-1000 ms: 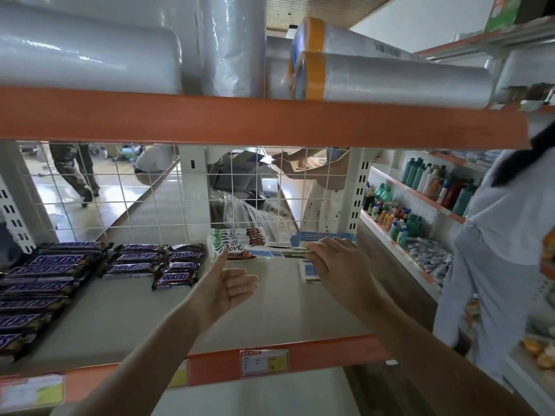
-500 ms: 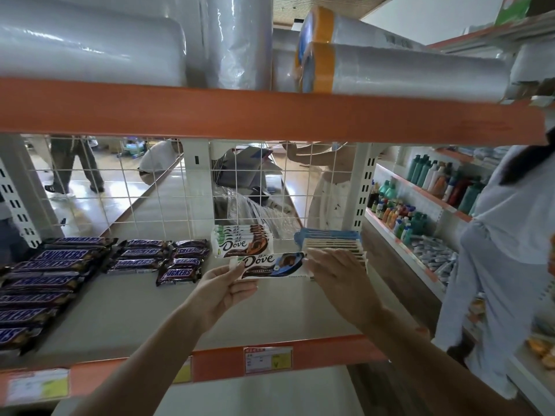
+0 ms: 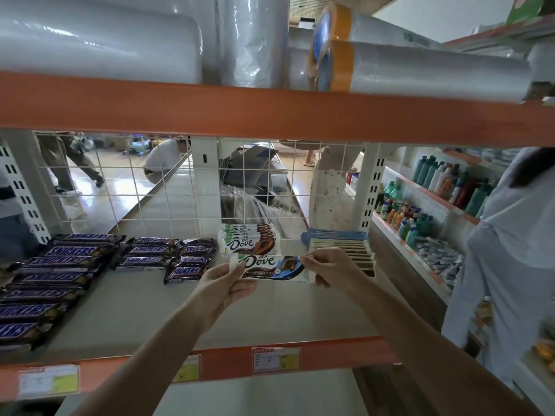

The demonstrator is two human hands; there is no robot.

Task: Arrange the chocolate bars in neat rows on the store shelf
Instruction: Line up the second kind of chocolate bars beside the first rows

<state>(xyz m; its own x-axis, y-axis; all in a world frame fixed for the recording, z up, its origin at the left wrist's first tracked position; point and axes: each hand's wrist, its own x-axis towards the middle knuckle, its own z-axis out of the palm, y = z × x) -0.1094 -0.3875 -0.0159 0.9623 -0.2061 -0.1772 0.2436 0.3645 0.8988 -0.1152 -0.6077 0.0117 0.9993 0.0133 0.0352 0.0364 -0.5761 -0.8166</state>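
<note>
Holding Dove bar (image 3: 271, 267) as before, left hand (image 3: 223, 288), right hand (image 3: 332, 270)

Soft daylight is coming from beyond the wire mesh (image 3: 168, 187), where the glossy floor (image 3: 90, 205) is glaring almost white. The shelf (image 3: 144, 313) is sitting in even, slightly dim light, with faint shadows. Highlights are glinting on the plastic-wrapped rolls (image 3: 99, 46) overhead. Wide-angle distortion is bending the orange beam (image 3: 270, 112) and stretching the edges. The price labels (image 3: 48, 382) along the bottom are smearing with blur, while the centre is staying fairly sharp.
</note>
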